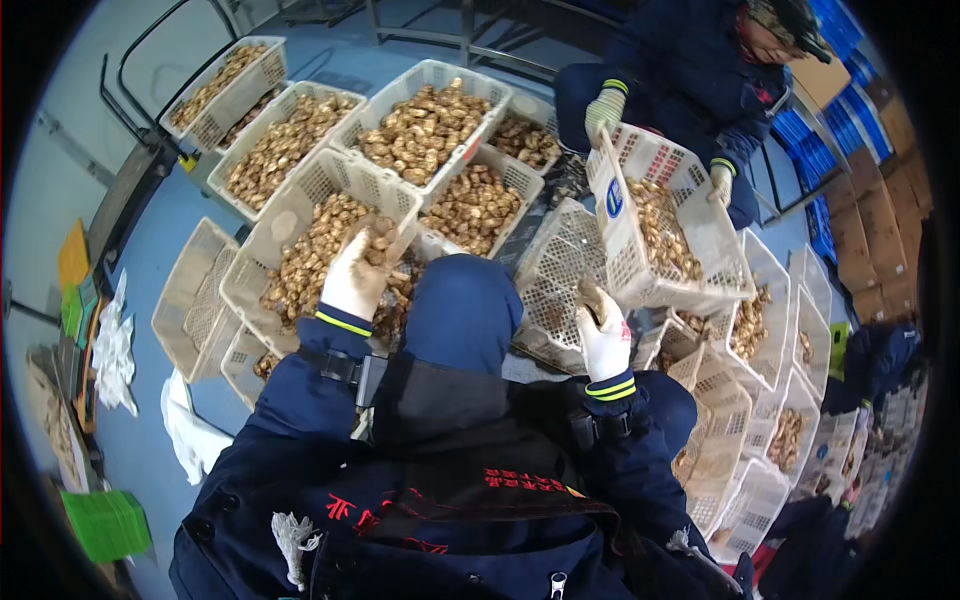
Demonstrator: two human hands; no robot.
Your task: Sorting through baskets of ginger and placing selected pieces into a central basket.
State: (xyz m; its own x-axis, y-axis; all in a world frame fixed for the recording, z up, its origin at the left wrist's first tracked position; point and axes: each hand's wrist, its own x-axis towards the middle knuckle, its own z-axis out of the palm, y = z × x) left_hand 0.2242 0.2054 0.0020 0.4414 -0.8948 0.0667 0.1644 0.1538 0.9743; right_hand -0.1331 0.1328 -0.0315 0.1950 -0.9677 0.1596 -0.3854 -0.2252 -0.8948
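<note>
My left hand (355, 276), in a soiled white work glove, is over a white plastic crate (244, 281) of brown knobbly roots that look like ginger (311, 247). Its fingers are curled around at least one root (379, 244). My right hand (602, 326), gloved too, is above a mesh-sided plastic crate (551, 259) with only small bits visible on its floor. A brownish piece, probably a root, shows at its fingertips (591, 294), but glove dirt blurs the outline. My knee in dark blue cloth lies between the two crates.
Opposite me a co-worker (675, 67) in gloves holds a tilted crate (675, 289) part filled with roots. Filled crates (420, 71) stand ahead and left. Stacked crates (724, 420) line my right. White cloths (187, 427) lie on the blue floor at left; other people are at far right.
</note>
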